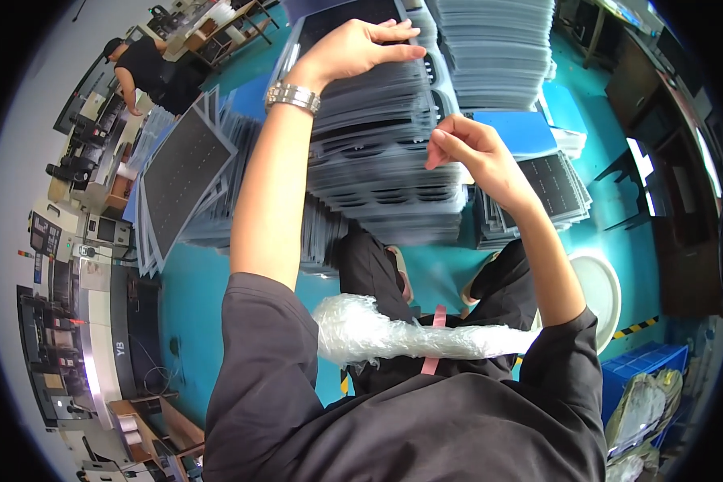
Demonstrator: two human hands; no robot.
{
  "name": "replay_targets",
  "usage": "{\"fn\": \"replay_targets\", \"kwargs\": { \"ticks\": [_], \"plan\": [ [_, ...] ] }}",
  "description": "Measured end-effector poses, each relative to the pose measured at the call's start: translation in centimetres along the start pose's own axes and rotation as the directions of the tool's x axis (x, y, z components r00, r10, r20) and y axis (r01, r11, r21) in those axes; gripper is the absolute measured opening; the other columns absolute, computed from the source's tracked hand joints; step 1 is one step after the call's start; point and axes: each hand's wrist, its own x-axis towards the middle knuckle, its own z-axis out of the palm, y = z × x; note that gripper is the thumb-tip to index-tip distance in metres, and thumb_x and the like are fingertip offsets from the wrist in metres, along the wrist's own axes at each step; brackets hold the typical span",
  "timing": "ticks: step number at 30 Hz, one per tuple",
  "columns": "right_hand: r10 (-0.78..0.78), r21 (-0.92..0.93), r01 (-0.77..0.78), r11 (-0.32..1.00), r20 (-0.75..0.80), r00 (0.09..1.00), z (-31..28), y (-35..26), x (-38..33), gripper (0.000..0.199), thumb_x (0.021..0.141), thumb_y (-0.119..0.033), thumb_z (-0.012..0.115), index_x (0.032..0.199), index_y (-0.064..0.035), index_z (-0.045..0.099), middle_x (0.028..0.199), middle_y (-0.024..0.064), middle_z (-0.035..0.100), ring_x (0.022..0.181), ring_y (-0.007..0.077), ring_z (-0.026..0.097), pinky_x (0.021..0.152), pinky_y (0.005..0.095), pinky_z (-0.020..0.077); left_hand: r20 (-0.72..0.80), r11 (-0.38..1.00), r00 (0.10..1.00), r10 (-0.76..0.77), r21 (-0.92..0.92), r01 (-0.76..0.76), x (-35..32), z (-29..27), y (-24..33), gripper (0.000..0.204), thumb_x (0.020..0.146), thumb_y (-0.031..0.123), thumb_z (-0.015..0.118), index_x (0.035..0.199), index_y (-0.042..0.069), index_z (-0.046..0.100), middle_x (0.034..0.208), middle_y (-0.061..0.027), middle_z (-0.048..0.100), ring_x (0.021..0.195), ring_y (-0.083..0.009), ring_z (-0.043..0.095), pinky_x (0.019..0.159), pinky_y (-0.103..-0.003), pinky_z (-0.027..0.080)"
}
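A tall stack of thin clear plastic trays (369,145) stands in front of me, with a dark sheet on top. My left hand (365,50) lies over the top of this stack, fingers stretched out toward its right edge, a metal watch on the wrist. Beside the stack's right side is my right hand (478,153), its fingers curled in and the thumb pressed near them. Whatever it may pinch is too small or too clear to make out. Across my lap rests a crumpled roll of clear stretch film (410,337).
More piles of plastic trays stand behind at the right (498,48), at the left (185,177) and low on the right (554,189). A round white stool (598,293) and a blue crate (643,365) are on my right. A person (153,68) bends by the left-hand benches.
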Motion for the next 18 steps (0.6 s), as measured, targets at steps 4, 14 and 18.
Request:
{"fn": "replay_targets", "kwargs": {
  "ticks": [4, 14, 18],
  "plan": [
    [0.003, 0.046, -0.003, 0.999, 0.007, 1.000, 0.0, 0.1, 0.6, 0.032, 0.107, -0.024, 0.058, 0.094, 0.0041, 0.065, 0.084, 0.0064, 0.072, 0.084, 0.0110, 0.069, 0.084, 0.0279, 0.0554, 0.003, 0.996, 0.998, -0.062, -0.070, 0.062, -0.1, -0.3, 0.2, 0.049, 0.095, 0.035, 0.077, 0.138, 0.013, 0.068, 0.153, -0.0064, 0.056, 0.153, -0.0176, 0.035, 0.125, -0.035, 0.025],
    [0.048, 0.089, -0.047, 0.995, -0.010, 0.999, -0.8, 0.7, 0.7, 0.030, 0.107, -0.024, 0.057, 0.096, 0.0020, 0.066, 0.086, 0.0060, 0.072, 0.085, 0.0117, 0.070, 0.085, 0.0279, 0.0554, -0.035, 0.999, 0.999, -0.039, -0.020, 0.038, -0.6, 0.2, 0.4, 0.043, 0.100, 0.030, 0.071, 0.138, 0.010, 0.066, 0.151, -0.0117, 0.057, 0.152, -0.0198, 0.038, 0.123, -0.034, 0.030],
    [0.041, 0.085, -0.040, 0.996, -0.004, 0.999, -1.0, 1.0, 0.7, 0.030, 0.107, -0.023, 0.057, 0.096, 0.0026, 0.066, 0.085, 0.0067, 0.072, 0.085, 0.0120, 0.070, 0.085, 0.0280, 0.0557, -0.008, 0.999, 0.999, -0.046, -0.004, 0.046, -0.2, -0.2, 0.7, 0.044, 0.100, 0.030, 0.072, 0.139, 0.010, 0.066, 0.151, -0.0121, 0.057, 0.152, -0.0202, 0.039, 0.123, -0.034, 0.031]
  ]
}}
